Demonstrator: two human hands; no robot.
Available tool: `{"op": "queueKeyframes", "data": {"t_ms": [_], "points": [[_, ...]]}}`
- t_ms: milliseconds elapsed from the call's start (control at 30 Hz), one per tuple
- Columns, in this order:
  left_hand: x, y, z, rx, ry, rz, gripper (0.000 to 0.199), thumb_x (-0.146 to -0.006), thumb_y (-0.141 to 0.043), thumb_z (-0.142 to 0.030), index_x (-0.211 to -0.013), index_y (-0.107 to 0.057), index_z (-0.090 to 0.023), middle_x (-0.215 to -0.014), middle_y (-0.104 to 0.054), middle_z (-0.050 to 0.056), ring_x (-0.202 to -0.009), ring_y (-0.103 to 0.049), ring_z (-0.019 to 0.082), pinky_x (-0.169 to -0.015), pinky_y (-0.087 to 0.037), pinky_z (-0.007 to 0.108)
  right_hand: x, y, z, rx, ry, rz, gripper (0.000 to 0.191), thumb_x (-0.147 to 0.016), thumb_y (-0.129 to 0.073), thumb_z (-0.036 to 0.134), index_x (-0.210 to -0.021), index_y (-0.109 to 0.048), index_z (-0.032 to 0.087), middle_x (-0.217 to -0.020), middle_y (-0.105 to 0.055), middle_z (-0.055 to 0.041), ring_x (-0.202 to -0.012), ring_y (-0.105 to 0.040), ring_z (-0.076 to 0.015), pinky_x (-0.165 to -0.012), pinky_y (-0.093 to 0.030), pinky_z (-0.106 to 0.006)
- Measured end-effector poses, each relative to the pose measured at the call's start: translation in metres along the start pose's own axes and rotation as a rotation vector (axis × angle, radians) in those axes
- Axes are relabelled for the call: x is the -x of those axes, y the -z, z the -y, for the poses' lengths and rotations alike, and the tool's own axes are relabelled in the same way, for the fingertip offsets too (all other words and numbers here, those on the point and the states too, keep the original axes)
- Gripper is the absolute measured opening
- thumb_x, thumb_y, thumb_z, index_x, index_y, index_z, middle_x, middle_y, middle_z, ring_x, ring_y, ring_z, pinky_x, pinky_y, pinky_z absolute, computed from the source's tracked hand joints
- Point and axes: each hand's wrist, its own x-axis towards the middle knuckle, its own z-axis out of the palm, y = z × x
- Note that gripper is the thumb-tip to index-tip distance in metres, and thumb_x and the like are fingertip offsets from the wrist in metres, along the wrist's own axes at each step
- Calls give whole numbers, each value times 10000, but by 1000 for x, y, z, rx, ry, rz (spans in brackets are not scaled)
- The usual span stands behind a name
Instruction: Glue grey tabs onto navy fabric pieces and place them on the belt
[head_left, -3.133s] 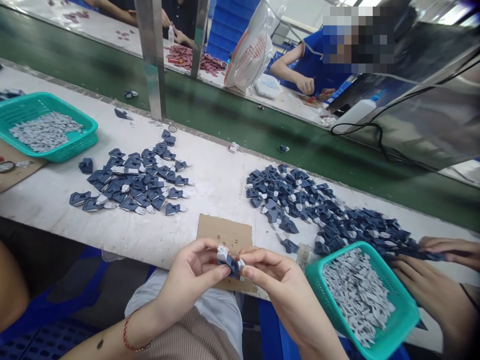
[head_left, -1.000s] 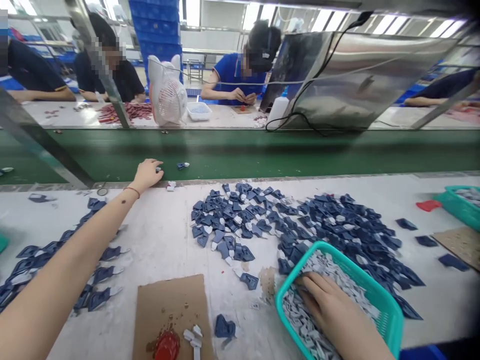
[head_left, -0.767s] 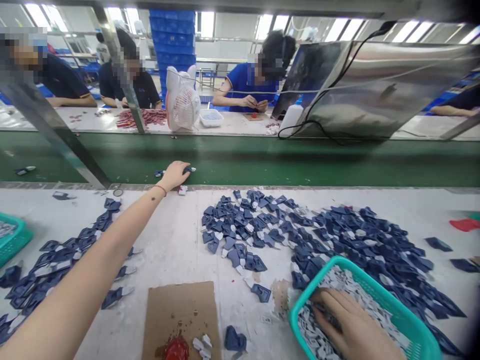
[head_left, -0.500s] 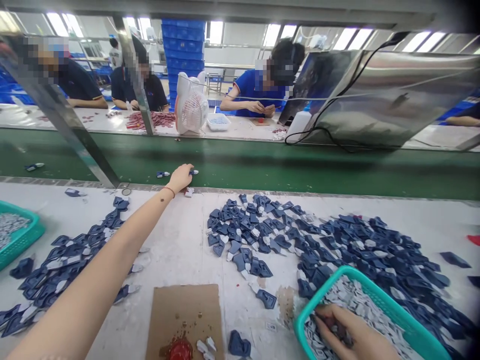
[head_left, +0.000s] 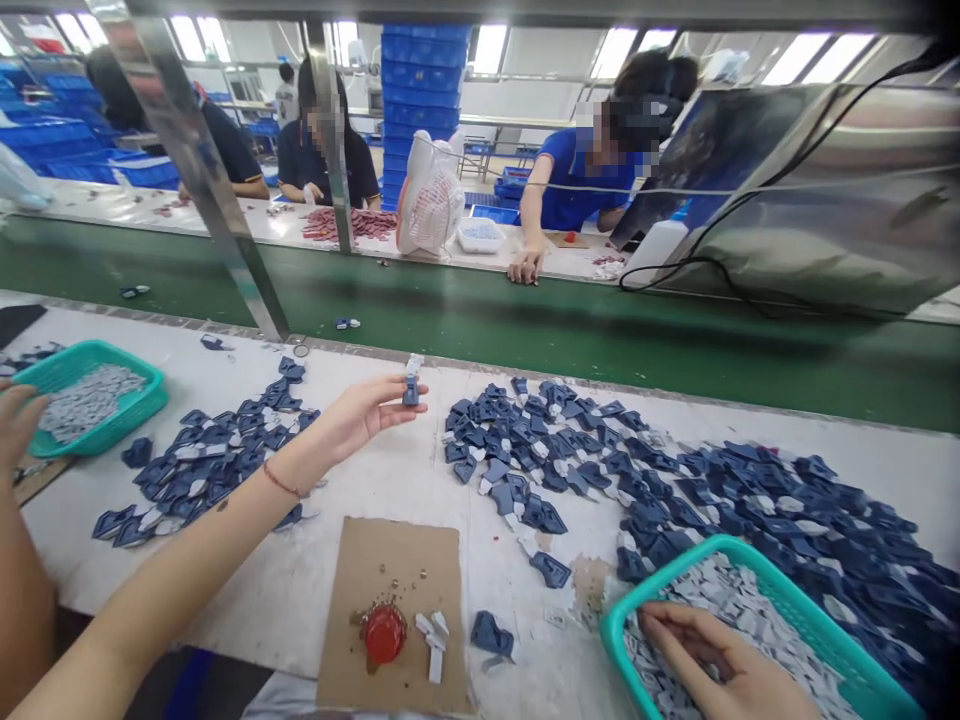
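Observation:
My left hand point(head_left: 367, 412) is raised over the white table, its fingers closed on a small dark blue plastic part point(head_left: 411, 390) with a whitish piece at its top end. My right hand point(head_left: 724, 655) rests in a teal basket point(head_left: 622, 640) of small light grey plastic pieces point(head_left: 757, 610). Its fingers are curled together among them; what they grip is hidden. Between the hands lies a brown cardboard sheet point(head_left: 352, 600) with a red round cap point(head_left: 385, 634) in a wet patch and several whitish pieces point(head_left: 435, 650).
Heaps of blue parts lie right point(head_left: 750, 510) and left point(head_left: 217, 450). Another teal basket point(head_left: 150, 400) stands at the left, near a co-worker's hand point(head_left: 15, 420). Beyond the table runs a green belt point(head_left: 465, 330) with a metal post point(head_left: 240, 260) before it. Co-workers sit opposite.
My left hand has come back from the belt's edge to above the table, with the blue part now in its fingers. My right hand stays in the basket. The view has turned left.

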Motion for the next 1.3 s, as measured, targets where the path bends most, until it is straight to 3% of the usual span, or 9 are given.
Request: {"op": "queueKeyframes", "data": {"t_ms": [200, 400, 667, 800, 933, 1000, 1100, 1200, 1300], "points": [[82, -3, 18, 181, 189, -36, 207, -874, -613, -156, -1051, -715, -125, -1141, -724, 130, -888, -730, 204, -763, -599, 248, 7, 0, 17, -20, -60, 99, 416, -718, -567, 594, -841, -675, 212, -781, -748, -107, -737, -713, -301, -645, -570, -395], [133, -4, 40, 213, 289, -77, 178, -878, -637, -157, -1048, -690, -149, -1107, -728, 98, -897, -729, 214, -765, -602, 259, 7, -3, 21, -148, -69, 139, 351, -692, -661, 559, -804, -657, 227, -778, -730, -96, -703, -695, -277, -627, -578, -385], [173, 6, 56, 238, 302, -150, 238, -848, -707, -285, -1073, -681, -210, -1169, -706, 59, -956, -713, 220, -768, -589, 235, 15, -3, 12, -252, -123, 114, 318, -682, -721, 506, -818, -705, 218, -892, -763, -102, -870, -720, -319, -795, -596, -442], [183, 7, 59, 241, 305, -202, 278, -817, -737, -304, -1076, -677, -226, -1142, -708, 48, -930, -716, 215, -740, -583, 225, 23, 0, 9, -330, -193, -11, 380, -636, -771, 519, -852, -732, 209, -937, -766, -99, -939, -709, -337, -866, -582, -465], [188, -2, 64, 261, 340, -174, 303, -774, -779, -311, -1054, -704, -223, -943, -734, 28, -867, -709, 192, -726, -569, 218, 45, -6, 23, -438, -191, -129, 363, -635, -806, 489, -872, -745, 221, -995, -754, -90, -1011, -687, -327, -865, -596, -426], [189, -12, 68, 280, 368, -121, 278, -768, -785, -322, -1015, -729, -207, -883, -739, 32, -846, -704, 180, -739, -558, 215, 62, -16, 40, -513, -102, -169, 277, -670, -807, 428, -860, -748, 235, -975, -748, -75, -986, -695, -292, -846, -605, -382], [189, -33, 74, 342, 394, 15, 220, -771, -779, -345, -932, -756, -195, -935, -750, 55, -870, -708, 193, -755, -547, 233, 86, -37, 74, -599, 189, -201, 82, -764, -755, 270, -844, -739, 267, -934, -726, -35, -937, -693, -212, -812, -602, -291], [189, -52, 77, 405, 409, 108, 228, -791, -761, -341, -977, -762, -209, -1107, -740, 83, -1059, -673, 238, -856, -522, 268, 101, -60, 103, -592, 426, -183, 167, -830, -676, 136, -876, -714, 292, -908, -703, -5, -900, -675, -155, -779, -583, -232], [191, -60, 79, 461, 390, 89, 268, -795, -756, -328, -1037, -762, -212, -1170, -728, 100, -1143, -637, 247, -923, -496, 287, 107, -78, 118, -528, 536, -154, 239, -854, -642, 77, -926, -693, 299, -945, -701, 7, -915, -670, -138, -810, -564, -231]]}}
